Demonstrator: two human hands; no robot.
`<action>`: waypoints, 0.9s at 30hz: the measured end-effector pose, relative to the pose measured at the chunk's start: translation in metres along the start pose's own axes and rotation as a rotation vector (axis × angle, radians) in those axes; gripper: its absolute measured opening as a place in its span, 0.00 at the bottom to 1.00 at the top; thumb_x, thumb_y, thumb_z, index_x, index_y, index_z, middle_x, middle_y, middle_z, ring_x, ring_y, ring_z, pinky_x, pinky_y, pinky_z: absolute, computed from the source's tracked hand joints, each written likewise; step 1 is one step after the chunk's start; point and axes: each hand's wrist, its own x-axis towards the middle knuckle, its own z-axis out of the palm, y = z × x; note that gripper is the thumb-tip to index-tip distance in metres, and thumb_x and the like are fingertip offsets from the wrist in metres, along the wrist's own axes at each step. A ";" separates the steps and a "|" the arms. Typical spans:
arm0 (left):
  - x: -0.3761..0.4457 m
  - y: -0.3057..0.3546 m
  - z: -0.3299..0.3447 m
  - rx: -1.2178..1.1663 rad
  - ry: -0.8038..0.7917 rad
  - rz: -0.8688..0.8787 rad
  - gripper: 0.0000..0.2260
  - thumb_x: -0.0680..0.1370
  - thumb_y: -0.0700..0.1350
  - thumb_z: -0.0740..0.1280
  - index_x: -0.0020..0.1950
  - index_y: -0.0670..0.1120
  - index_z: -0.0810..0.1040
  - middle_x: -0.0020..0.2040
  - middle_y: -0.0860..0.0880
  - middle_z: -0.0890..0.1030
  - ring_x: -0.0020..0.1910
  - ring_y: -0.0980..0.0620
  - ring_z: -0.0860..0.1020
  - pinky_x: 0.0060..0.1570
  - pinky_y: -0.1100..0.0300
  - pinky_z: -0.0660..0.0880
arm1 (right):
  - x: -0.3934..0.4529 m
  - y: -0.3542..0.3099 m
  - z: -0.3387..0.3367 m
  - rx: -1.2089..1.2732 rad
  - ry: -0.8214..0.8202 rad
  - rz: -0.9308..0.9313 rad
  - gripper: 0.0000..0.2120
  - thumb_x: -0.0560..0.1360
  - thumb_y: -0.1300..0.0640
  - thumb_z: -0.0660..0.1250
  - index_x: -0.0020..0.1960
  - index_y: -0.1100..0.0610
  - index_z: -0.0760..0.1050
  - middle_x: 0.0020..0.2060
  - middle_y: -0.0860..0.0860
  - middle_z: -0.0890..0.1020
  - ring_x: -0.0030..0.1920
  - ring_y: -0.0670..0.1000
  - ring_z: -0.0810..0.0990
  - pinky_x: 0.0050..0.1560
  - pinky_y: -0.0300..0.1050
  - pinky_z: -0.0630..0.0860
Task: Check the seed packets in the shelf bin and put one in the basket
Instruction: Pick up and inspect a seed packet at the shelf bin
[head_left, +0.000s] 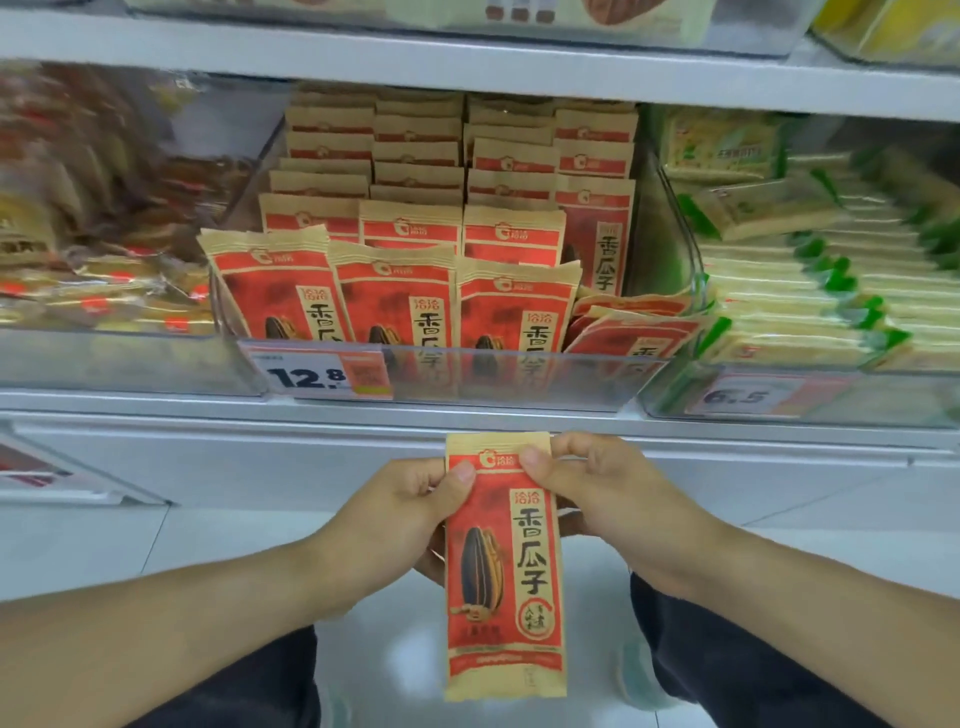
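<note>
I hold one red and tan seed packet (504, 566) upright in front of me, below the shelf, its printed front facing me. My left hand (405, 514) grips its left edge, thumb on the front near the top. My right hand (597, 493) pinches the top right part of the packet. Above, a clear shelf bin (519, 374) holds several rows of the same packets (400, 296), most standing upright, a few lying flat at its right end. No basket is in view.
A price tag reading 12.8 (322, 374) is clipped to the bin's front left. Another clear bin of green and cream packs (810, 291) stands to the right, and one of brown snack packs (98, 234) to the left. My knees in dark trousers sit below, over a pale floor.
</note>
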 end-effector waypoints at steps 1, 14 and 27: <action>0.002 -0.004 -0.001 -0.005 0.015 -0.016 0.23 0.83 0.57 0.56 0.57 0.38 0.80 0.46 0.41 0.87 0.45 0.38 0.86 0.46 0.50 0.84 | 0.004 0.001 -0.002 -0.059 -0.066 0.028 0.15 0.81 0.51 0.67 0.59 0.62 0.77 0.47 0.55 0.88 0.48 0.53 0.87 0.49 0.44 0.83; 0.009 -0.013 -0.018 -0.059 0.093 -0.044 0.14 0.84 0.47 0.62 0.60 0.38 0.78 0.49 0.41 0.87 0.48 0.41 0.86 0.49 0.48 0.84 | 0.026 0.004 -0.005 -0.175 -0.197 0.031 0.17 0.78 0.54 0.72 0.62 0.60 0.77 0.51 0.57 0.87 0.52 0.57 0.87 0.54 0.56 0.84; 0.007 -0.025 -0.016 -0.105 -0.115 -0.160 0.20 0.78 0.40 0.72 0.68 0.46 0.73 0.57 0.42 0.84 0.54 0.43 0.85 0.53 0.45 0.82 | 0.023 0.007 -0.015 -0.409 -0.350 0.162 0.28 0.72 0.65 0.77 0.66 0.51 0.69 0.55 0.58 0.82 0.48 0.60 0.87 0.53 0.56 0.84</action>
